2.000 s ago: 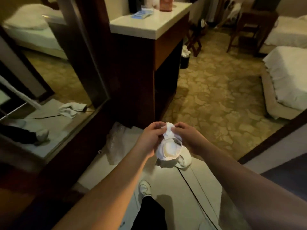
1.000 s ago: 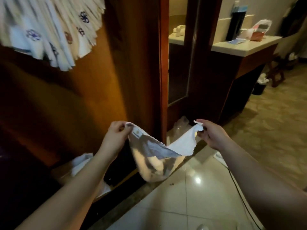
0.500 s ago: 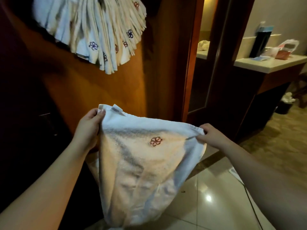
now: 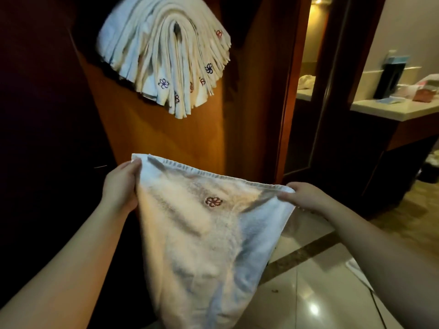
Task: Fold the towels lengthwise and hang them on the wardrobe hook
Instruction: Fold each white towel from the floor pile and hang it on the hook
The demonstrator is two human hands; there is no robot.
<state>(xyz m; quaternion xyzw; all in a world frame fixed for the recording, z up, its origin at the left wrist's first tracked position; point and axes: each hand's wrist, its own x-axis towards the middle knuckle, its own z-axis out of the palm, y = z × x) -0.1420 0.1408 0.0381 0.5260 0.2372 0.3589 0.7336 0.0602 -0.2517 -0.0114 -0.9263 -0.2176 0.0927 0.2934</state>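
I held one towel [image 4: 202,233] spread out in front of me, near and low, with its top hem stretched between both hands. My left hand [image 4: 121,186] pinched the top left corner, fingers curled over the hem and the thumb side hidden behind the cloth. My right hand [image 4: 301,194] gripped the top right corner, fingers closed round the edge. The towel hung open and unfolded, with a small flower mark [image 4: 213,201] just below the hem. Its lower part sagged toward the floor tiles [image 4: 320,281] and ran out of view.

Up and far left hung the stack of folded towels [image 4: 166,55], draped thickly against the wardrobe panel [image 4: 166,138]. The hook itself was hidden under them, so I couldn't tell how much room was left.

Risks as I judged them: the hem sat lower on the right, so bringing the corners together could give a crooked lengthwise fold. With grips only at the corners, one could slip and drop the towel. The crowded hook was the bigger worry, since pushing another towel on could knock the outer ones loose. The counter [image 4: 392,110] at far right was well apart and in nobody's way.
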